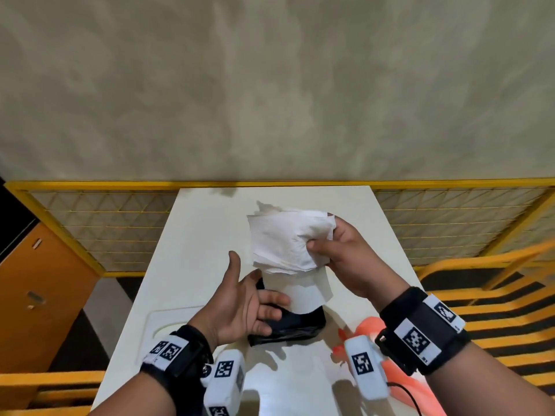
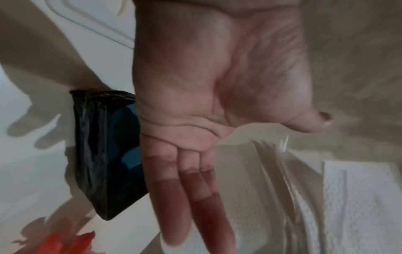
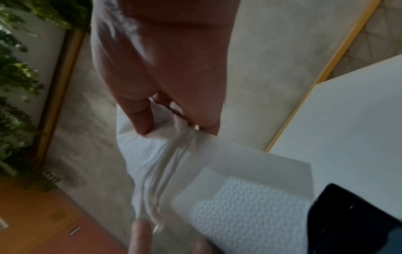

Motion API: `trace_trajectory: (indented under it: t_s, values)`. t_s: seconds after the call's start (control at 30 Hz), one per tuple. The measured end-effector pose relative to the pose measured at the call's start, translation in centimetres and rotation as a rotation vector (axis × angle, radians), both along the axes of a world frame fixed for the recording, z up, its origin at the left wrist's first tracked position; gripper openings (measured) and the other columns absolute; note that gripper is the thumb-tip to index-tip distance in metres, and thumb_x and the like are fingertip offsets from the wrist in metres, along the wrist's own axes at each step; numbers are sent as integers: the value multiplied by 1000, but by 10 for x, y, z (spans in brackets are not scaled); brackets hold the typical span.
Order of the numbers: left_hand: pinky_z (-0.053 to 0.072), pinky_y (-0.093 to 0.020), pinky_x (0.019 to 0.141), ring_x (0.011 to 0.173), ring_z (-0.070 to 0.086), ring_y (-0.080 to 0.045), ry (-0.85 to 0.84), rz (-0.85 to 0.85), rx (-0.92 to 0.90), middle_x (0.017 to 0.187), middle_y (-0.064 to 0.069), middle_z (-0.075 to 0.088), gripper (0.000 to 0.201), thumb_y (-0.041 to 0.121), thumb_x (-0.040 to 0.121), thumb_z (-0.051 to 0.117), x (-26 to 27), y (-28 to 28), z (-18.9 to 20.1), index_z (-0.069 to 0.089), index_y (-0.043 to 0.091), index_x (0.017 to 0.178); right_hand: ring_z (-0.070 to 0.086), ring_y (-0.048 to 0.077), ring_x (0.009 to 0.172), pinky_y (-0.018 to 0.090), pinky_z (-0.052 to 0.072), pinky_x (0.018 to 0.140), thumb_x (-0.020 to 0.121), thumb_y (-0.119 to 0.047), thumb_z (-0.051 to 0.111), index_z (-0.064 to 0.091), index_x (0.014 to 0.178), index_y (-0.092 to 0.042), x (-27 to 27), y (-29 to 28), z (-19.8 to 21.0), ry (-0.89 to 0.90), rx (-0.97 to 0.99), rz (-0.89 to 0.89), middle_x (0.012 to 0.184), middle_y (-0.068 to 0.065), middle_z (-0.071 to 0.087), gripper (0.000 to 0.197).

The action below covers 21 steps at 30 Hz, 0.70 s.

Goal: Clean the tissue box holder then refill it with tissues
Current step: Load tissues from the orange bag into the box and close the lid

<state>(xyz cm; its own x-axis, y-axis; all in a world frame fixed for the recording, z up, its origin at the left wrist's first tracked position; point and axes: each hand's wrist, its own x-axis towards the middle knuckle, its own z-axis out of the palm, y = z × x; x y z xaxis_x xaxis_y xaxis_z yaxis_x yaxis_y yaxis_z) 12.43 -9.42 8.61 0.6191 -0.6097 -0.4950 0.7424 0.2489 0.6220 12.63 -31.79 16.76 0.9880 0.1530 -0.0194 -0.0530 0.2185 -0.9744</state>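
Note:
A black tissue box holder (image 1: 300, 325) (image 2: 102, 151) (image 3: 359, 220) stands on the white table (image 1: 195, 235). My right hand (image 1: 339, 253) (image 3: 165, 86) pinches a crumpled stack of white tissues (image 1: 285, 235) (image 2: 348, 197) (image 3: 228, 189) above it. A flat white sheet hangs from the stack and covers the holder's top. My left hand (image 1: 258, 295) (image 2: 185, 154) is open, palm up and fingers straight, at the holder's left side under the tissues. Whether it touches the holder is unclear.
An orange cloth (image 1: 369, 325) (image 2: 65, 244) lies on the table near my right wrist. A yellow mesh fence (image 1: 105, 223) runs behind the table. An orange cabinet (image 1: 39, 289) stands at the left and yellow rails (image 1: 495, 295) at the right.

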Motion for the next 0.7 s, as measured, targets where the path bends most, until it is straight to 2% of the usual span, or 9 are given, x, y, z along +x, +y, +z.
trace_trajectory:
  t_s: [0.1,0.2,0.3,0.37,0.43,0.5,0.57,0.6,0.7]
  values:
    - [61,-42,55,68,69,-29,-67,-27,-58,115,-24,68,123,101,56,32,4,-2,3,67,9,129,62,27,99,39,48,86,77,2,59,58,110,1,-6,-1,1,-39,-48,48,106,14,65,33]
    - [63,-45,60,85,74,-34,-135,-39,-116,130,-21,65,120,92,42,68,8,5,4,64,14,134,65,22,95,31,52,80,75,2,59,63,108,-4,-10,-5,2,-48,-77,45,102,10,68,33]
    - [64,-44,65,107,70,-38,-250,-32,-79,134,-19,64,99,75,46,85,10,12,6,67,24,129,69,21,88,27,54,70,80,5,58,67,108,-9,-10,-9,0,3,-109,-38,99,7,73,33]
    - [64,-46,71,118,65,-38,-311,-9,-4,135,-15,64,92,64,56,89,8,15,7,61,25,135,69,21,82,26,53,63,85,10,53,68,106,-8,-9,-11,-5,62,-113,-78,95,8,73,31]
    - [61,-49,81,114,68,-31,-339,39,90,132,-11,67,86,46,63,91,7,14,4,56,19,137,68,20,75,25,51,56,87,10,50,69,100,-10,-8,-11,-12,134,-116,-118,89,6,74,30]
    - [60,-41,83,107,70,-26,-391,111,193,124,-9,72,68,33,68,86,5,6,3,61,16,130,68,19,72,25,49,53,88,5,52,69,96,-11,-7,-8,-20,195,-131,-153,86,5,73,25]
    - [58,-31,77,104,71,-26,-443,198,248,118,-7,75,50,23,77,84,4,-1,3,66,14,123,66,19,73,24,48,56,84,-6,58,68,98,-10,-8,-5,-26,243,-137,-157,87,4,73,18]
    - [58,-31,78,105,72,-27,-454,238,254,117,-8,75,45,19,79,82,4,-2,2,67,12,122,67,18,74,24,47,58,82,-11,60,68,99,-11,-9,-4,-30,271,-131,-149,88,4,72,19]
    - [55,-45,97,114,69,-34,-448,302,227,123,-14,72,47,13,80,77,4,-3,-1,66,10,126,67,17,81,32,50,72,88,-22,63,66,99,-22,-9,-4,-44,413,-119,-111,96,-1,72,11]
